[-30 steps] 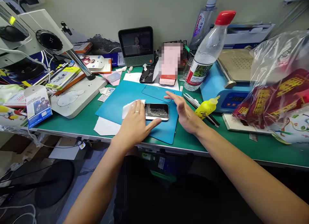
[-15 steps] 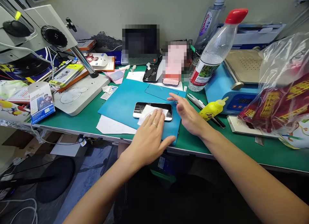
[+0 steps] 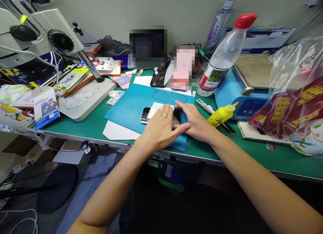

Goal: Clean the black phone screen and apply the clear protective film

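Observation:
A phone (image 3: pixel 144 116) lies face up on a blue mat (image 3: pixel 123 106), and a white wipe (image 3: pixel 154 108) covers part of its screen. My left hand (image 3: pixel 163 126) presses flat on the wipe with its fingers stretched out. At the phone's right end is my right hand (image 3: pixel 195 121), its fingers extended and holding nothing that I can see; its fingertips are close to my left hand's. Behind the phone, a clear rectangular sheet with a black outline (image 3: pixel 169 96) lies on the mat.
A yellow squeeze bottle (image 3: pixel 221 115) and thin tools (image 3: pixel 205 107) lie to the right, before a water bottle (image 3: pixel 214 72) and a blue device (image 3: pixel 234 96). A microscope stand base (image 3: pixel 84 101) is at the left. White paper (image 3: pixel 118 131) sticks out under the mat.
My left hand and the wipe have moved up and to the right over the phone. My right hand has come in to the phone's right end, nearer my left hand.

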Demonstrator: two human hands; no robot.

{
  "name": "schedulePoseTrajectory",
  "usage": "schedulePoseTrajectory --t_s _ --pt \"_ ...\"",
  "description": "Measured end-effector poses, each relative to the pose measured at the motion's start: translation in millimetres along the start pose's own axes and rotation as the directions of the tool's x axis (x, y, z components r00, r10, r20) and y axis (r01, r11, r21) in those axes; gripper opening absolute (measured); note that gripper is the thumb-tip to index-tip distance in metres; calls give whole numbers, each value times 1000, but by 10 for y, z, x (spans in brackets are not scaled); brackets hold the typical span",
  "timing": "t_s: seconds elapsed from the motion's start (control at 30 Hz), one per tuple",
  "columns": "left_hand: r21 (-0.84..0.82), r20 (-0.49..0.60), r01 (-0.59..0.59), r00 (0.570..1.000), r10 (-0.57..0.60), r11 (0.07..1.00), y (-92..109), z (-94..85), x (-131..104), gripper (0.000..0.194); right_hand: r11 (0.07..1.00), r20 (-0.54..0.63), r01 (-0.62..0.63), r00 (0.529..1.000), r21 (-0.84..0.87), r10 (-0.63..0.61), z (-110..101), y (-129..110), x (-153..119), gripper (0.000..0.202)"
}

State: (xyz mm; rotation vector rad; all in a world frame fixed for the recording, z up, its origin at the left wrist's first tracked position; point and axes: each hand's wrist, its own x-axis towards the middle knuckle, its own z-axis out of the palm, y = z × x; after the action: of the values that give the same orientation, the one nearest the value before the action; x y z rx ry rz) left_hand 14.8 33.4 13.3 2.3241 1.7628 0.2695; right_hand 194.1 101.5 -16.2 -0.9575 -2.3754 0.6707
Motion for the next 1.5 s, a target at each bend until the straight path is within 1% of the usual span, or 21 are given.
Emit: schedulePoseTrajectory --t_s 0.1,0.17,0.23,0.3,0.4,0.47,0.5,0.57,0.63,0.77,0.83,0.9,0.97,1.07,1.13,1.2,1.27,1.43,1.5 --pt "-32 15 -71 997 72 997 144 29 19 98 1000 -15 0 1000 -23 0 11 24 6 84" --pt "-35 5 -88 996 88 996 131 49 -62 94 999 -7 -18 1000 -30 18 8 9 4 84" --pt "-26 -20 -96 995 96 995 20 65 -195 86 999 6 -25 1000 -27 25 1 -17 -3 86" --pt "-6 -58 -69 996 68 998 -167 70 -341 80 1000 13 -24 1000 -20 24 -9 -40 -10 89" --pt "23 -109 50 993 -47 998 -469 43 -493 74 999 30 -35 999 -23 35 -22 -62 -15 92" --pt "45 -106 127 987 -122 991 -589 10 -520 72 999 45 -45 998 -29 46 -27 -70 -15 91" --pt "66 -97 152 985 -145 986 -611 -7 -517 72 998 50 -46 998 -31 47 -29 -74 -14 90" --pt "122 -82 176 983 -167 977 -584 -31 -502 73 998 53 -47 997 -35 49 -28 -79 -12 90" --pt "168 -76 166 985 -155 972 -505 -35 -517 75 998 49 -49 998 -35 51 -26 -83 -12 91" --pt "189 -81 113 992 -100 975 -391 -3 -709 73 998 38 -46 998 -34 48 -23 -88 -18 89" --pt "191 -85 106 992 -91 976 -393 3 -817 70 998 41 -44 998 -35 46 -24 -90 -19 89" --pt "186 -74 102 993 -90 977 -412 -7 -848 70 999 44 -40 998 -36 41 -25 -90 -18 88" --pt "170 -46 95 995 -88 981 -422 -28 -771 70 999 40 -35 999 -38 36 -23 -90 -15 88" --pt "128 -18 89 996 -88 988 -396 -53 -521 68 998 32 -45 998 -49 47 -19 -95 -13 87" --pt "104 -25 96 995 -94 990 -362 -54 -372 68 997 32 -59 998 -54 60 -16 -102 -16 87" --pt "90 -34 102 995 -99 991 -331 -40 -318 69 997 32 -63 997 -54 65 -13 -109 -20 87" --pt "77 -33 94 995 -91 993 -313 -17 -383 69 997 30 -52 998 -50 53 -11 -112 -25 86" --pt "39 -41 55 998 -54 998 -329 24 -764 70 998 38 -33 999 -62 35 -8 -116 -29 86" --pt "49 -40 50 998 -48 998 -334 31 -822 70 997 40 -33 999 -72 36 -5 -119 -30 86"
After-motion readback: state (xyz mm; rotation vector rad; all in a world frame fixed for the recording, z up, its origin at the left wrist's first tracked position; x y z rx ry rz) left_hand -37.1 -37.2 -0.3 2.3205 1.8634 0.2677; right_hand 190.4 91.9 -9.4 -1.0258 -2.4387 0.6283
